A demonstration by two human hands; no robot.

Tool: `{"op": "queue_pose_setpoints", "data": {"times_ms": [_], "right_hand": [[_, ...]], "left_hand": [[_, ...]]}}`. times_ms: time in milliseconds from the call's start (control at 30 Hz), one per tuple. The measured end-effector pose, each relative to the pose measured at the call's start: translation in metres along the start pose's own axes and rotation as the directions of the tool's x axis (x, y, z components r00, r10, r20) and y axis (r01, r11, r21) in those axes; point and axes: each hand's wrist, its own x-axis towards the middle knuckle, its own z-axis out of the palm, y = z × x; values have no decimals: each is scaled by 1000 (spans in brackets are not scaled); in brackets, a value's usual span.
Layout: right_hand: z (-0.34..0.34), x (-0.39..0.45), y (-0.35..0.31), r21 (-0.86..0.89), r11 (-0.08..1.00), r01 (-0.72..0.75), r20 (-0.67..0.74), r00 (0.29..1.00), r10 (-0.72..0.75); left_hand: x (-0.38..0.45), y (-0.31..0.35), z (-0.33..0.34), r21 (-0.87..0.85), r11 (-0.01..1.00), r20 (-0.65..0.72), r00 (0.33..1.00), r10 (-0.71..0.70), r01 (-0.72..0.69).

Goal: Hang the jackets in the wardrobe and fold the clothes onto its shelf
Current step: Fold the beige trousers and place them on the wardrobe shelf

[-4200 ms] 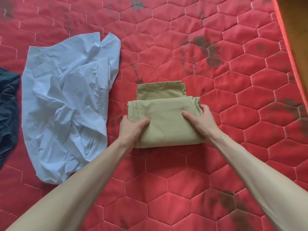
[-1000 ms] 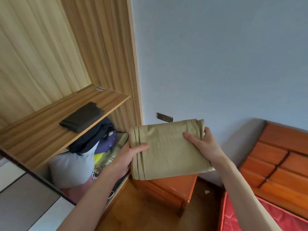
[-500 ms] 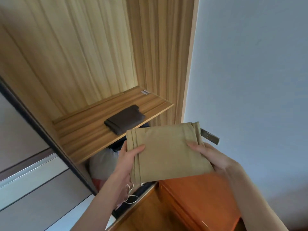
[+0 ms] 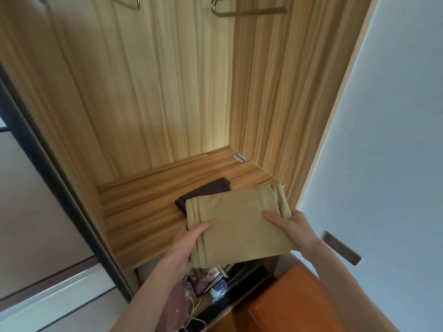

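Two bare hands hold a folded khaki garment (image 4: 237, 224) above the front edge of a wooden wardrobe shelf (image 4: 143, 212). The left hand (image 4: 187, 240) grips the garment's left edge, thumb on top. The right hand (image 4: 292, 226) grips its right side, thumb lying across the cloth. Behind the garment, a folded dark brown cloth (image 4: 206, 190) lies on the shelf, partly hidden. Far above the shelf hang empty metal hangers (image 4: 247, 10). Below the shelf sit bags and jumbled items (image 4: 215, 281). Right of the shelf, beyond the wardrobe's side, is a pale blue wall (image 4: 395, 140).

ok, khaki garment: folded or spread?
Folded: the khaki garment is a compact rectangle with stacked edges, held by left hand and right hand.
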Motion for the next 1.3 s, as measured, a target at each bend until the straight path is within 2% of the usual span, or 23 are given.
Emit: {"op": "queue_pose_setpoints", "data": {"times_ms": [133,233,400,567,767,1000,1100,1300], "right_hand": [[13,43,-5,-69,998,7,-2,1000,-7],[23,80,-9,-163,986,35,18,999,-33],[32,153,-6,-301,953,-20,6,1000,23],[49,221,-1,-450,893,19,-47,998,-45],[72,290,15,-512,855,87,22,996,-88],[89,357,36,-582,802,133,192,981,-24],[94,374,44,-568,813,125,246,969,23],[105,392,61,-642,754,140,230,973,15]], "left_hand": [[27,-1,-1,-32,998,-24,998,52,-53],[53,0,1,-63,994,-112,991,76,-84],[93,-3,7,-100,985,-228,967,112,-137],[136,-4,16,-54,973,-408,894,183,-224],[185,-7,19,51,973,-551,807,214,-224],[235,-14,14,192,974,-660,719,216,-117],[254,-20,11,227,971,-679,703,211,-72],[277,-30,4,320,947,-697,682,221,21]]}}
